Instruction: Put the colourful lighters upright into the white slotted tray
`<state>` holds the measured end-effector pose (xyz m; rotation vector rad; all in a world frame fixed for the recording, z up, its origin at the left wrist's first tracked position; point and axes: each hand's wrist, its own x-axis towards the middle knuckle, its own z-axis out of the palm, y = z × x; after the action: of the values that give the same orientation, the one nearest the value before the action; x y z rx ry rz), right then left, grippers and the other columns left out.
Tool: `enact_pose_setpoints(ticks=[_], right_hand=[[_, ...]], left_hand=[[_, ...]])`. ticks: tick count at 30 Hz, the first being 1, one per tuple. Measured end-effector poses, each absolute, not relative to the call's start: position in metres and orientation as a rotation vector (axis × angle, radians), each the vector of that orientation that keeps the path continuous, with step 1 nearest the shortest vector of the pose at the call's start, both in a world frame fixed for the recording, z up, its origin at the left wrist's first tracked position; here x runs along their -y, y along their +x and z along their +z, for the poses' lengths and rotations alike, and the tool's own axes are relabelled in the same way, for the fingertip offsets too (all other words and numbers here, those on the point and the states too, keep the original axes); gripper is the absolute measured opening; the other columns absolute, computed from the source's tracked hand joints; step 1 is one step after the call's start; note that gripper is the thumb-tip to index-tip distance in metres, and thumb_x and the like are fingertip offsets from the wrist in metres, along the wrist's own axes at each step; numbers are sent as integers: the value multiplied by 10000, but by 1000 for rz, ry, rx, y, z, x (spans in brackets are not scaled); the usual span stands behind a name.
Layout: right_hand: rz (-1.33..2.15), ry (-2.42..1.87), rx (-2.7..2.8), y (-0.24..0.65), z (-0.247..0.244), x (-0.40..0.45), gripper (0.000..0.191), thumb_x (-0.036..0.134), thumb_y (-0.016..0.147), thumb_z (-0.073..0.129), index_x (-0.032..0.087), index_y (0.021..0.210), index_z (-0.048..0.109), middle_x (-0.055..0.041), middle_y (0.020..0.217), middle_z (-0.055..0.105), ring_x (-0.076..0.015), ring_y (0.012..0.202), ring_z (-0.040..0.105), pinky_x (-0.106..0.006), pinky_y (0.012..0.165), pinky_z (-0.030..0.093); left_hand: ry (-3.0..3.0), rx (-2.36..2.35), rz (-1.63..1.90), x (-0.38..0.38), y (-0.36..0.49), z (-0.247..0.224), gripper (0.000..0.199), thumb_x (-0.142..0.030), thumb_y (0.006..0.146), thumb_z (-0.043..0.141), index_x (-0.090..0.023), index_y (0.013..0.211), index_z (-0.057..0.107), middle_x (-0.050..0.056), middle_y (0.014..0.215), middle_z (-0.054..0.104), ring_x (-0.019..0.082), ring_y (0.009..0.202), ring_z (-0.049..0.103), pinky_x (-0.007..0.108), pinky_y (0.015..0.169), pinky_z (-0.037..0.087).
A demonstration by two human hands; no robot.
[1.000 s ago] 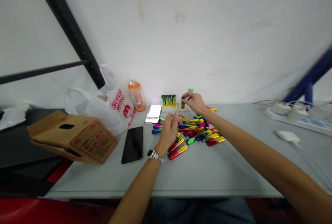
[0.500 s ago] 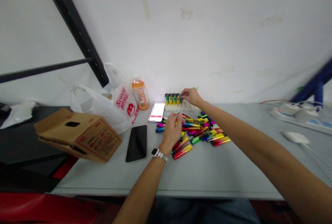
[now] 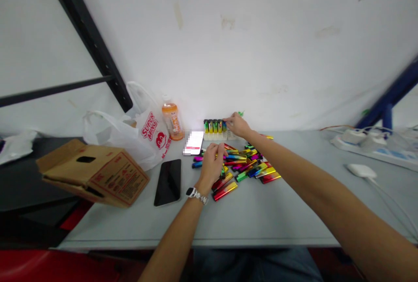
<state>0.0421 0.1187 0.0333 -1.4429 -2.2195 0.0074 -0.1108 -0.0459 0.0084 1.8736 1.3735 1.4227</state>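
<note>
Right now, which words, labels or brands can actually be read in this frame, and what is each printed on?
"SUPER MING": red print on the white plastic shopping bag.
Brown cardboard box: red print, too small to read.
Orange drink bottle: label blurred.
White lit phone screen: pixelated, unreadable.

Lighter under right hand (image 3: 237,125) fingertips, too small.

A grey table (image 3: 261,216) is set against a white wall. On it are laid a heap of coloured lighters (image 3: 243,164), a pale tray (image 3: 220,135) of upright lighters, a black phone (image 3: 168,182), a lit phone (image 3: 193,142), a cardboard box (image 3: 94,172), a white plastic bag (image 3: 130,136) and an orange drink bottle (image 3: 172,121). At the right edge a white power strip (image 3: 375,147) and a white adapter (image 3: 361,170) with its cable are seen.
</note>
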Motion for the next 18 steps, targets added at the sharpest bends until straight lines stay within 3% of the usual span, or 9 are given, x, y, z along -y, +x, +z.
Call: enact_pose_setpoints(ticks=[4,7,10,13,18], right_hand=[[-6,-1484,2346,43,31,-104,541,290,979,431,252,1518,427,-139,1157,538,-256,977,638,-346,903,464],[21,-1492,2347,48,25,-89,608,306,984,418,254,1576,287,-137,1172,550,-241,892,655,-353,876,465],[38,-1429,2260,56,14,-70,485,281,982,417,211,1457,486,-122,1136,601,-224,910,651,-333,886,452],[92,-1391,2240,62,4,-52,294,307,950,502,165,1092,717,-116,1033,671,-219,946,642,-310,882,440],[328,-1473,2303,64,7,-47,282,438,832,681,166,820,754,-90,825,732,-202,748,639,-282,701,434]], left_hand=[[1891,-1381,1397,45,-111,9,468,-419,1010,383,-193,663,602,28,778,575,168,799,586,321,822,447],[1953,-1390,1361,45,-110,7,431,-386,1005,397,-195,676,600,32,795,580,175,830,585,327,839,445],[2058,-1407,1326,44,-109,4,364,-322,996,413,-196,710,601,38,830,598,188,874,584,339,860,440],[2083,-1452,1305,42,-108,2,295,-253,979,418,-197,754,602,45,861,616,197,904,587,348,871,444],[2040,-1527,1299,40,-110,1,258,-216,959,433,-201,765,602,46,865,624,204,916,586,350,873,449]])
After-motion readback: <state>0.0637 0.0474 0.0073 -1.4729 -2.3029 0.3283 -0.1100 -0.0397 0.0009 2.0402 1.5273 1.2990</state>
